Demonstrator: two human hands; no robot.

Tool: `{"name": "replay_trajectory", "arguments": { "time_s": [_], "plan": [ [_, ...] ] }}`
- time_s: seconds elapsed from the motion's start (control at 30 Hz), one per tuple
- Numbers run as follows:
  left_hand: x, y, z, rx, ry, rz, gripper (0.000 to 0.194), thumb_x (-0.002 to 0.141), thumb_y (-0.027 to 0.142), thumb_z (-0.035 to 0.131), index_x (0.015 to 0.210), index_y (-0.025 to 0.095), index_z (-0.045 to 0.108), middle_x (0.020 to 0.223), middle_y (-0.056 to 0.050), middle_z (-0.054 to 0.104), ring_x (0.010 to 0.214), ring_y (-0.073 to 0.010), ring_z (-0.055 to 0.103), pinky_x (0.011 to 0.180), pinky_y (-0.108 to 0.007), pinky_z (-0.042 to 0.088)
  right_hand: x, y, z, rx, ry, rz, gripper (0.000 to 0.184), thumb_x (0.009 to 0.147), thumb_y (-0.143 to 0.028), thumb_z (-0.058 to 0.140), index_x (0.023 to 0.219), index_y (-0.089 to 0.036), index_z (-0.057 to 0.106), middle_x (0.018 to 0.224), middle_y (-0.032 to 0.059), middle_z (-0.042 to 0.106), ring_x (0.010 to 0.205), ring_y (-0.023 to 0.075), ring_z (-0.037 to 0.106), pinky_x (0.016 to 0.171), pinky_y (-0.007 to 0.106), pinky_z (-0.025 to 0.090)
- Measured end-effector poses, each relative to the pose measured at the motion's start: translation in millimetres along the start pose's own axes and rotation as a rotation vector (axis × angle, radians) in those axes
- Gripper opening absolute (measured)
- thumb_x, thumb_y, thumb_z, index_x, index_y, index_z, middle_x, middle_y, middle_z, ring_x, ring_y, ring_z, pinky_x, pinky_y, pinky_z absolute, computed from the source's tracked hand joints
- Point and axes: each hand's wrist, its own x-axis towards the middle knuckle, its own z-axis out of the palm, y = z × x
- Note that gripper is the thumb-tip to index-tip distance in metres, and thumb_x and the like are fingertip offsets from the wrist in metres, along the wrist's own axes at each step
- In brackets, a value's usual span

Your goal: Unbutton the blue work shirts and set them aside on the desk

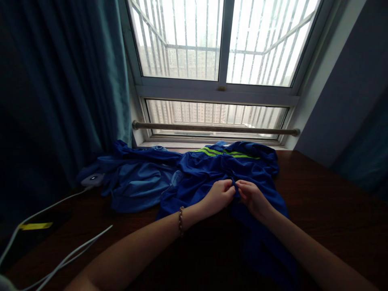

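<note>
A dark blue jacket (200, 173) with bright yellow-green stripes across its chest lies spread on the dark wooden surface (318, 194). My left hand (222, 192), with a beaded bracelet (181, 221) at its wrist, pinches the jacket's front edge near the middle. Close beside it, my right hand (250, 196) has thumb and fingers closed on the facing front edge. The fingertips of both hands nearly meet. What exactly lies between them, cloth alone or a fastener, is too small to make out.
Left of the jacket lies a lighter blue garment (136, 186). A small white device (92, 180) with a cable sits by the curtain (100, 81). More white cable (75, 252) and a yellow strip (36, 226) are at lower left. A rail (212, 128) crosses the window behind.
</note>
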Motion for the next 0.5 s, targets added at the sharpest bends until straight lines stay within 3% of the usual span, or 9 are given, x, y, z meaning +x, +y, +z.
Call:
{"name": "replay_trajectory", "arguments": {
  "time_s": [0.13,0.3,0.4,0.5],
  "plan": [
    [-2.5,1.7,-3.4,0.239,0.03,0.116,0.02,0.076,0.023,0.041,0.062,0.014,0.052,0.055,0.001,0.051,0.049,-0.0077,0.043,0.044,-0.018,0.028,3.0,-0.1,-4.0,-0.037,-0.033,0.043,0.018,0.068,-0.029,0.055,0.058,-0.016,0.047,0.036,-0.0091,0.029,0.035,0.0051,0.033,0.042,0.018,0.032],
    [0.2,5.1,-9.5,0.108,0.078,0.038,0.022,0.079,0.028,0.037,0.064,0.015,0.047,0.05,0.003,0.049,0.041,-0.0072,0.044,0.039,-0.017,0.029,-3.4,-14.1,3.3,-0.371,0.013,-0.018,0.029,0.073,-0.046,0.048,0.072,-0.017,0.047,0.051,-0.0041,0.046,0.045,0.009,0.044,0.047,0.022,0.038],
    [4.6,13.7,-18.3,-0.072,0.104,-0.014,0.023,0.079,0.031,0.038,0.062,0.016,0.041,0.047,0.004,0.047,0.036,-0.0066,0.043,0.036,-0.016,0.03,-23.1,-22.2,15.1,-0.819,0.031,-0.251,0.048,0.066,-0.046,0.057,0.102,-0.018,0.045,0.087,0.0051,0.055,0.078,0.0184,0.054,0.069,0.033,0.045],
    [1.8,26.7,-28.0,-0.191,0.096,-0.024,0.023,0.08,0.031,0.038,0.063,0.016,0.041,0.047,0.004,0.047,0.035,-0.0062,0.042,0.035,-0.016,0.03,-49.5,-18.5,23.0,-1.281,0.122,-0.496,0.078,0.057,-0.027,0.065,0.126,-0.02,0.029,0.119,0.0101,0.042,0.107,0.0266,0.041,0.088,0.042,0.037]
  ]
}}
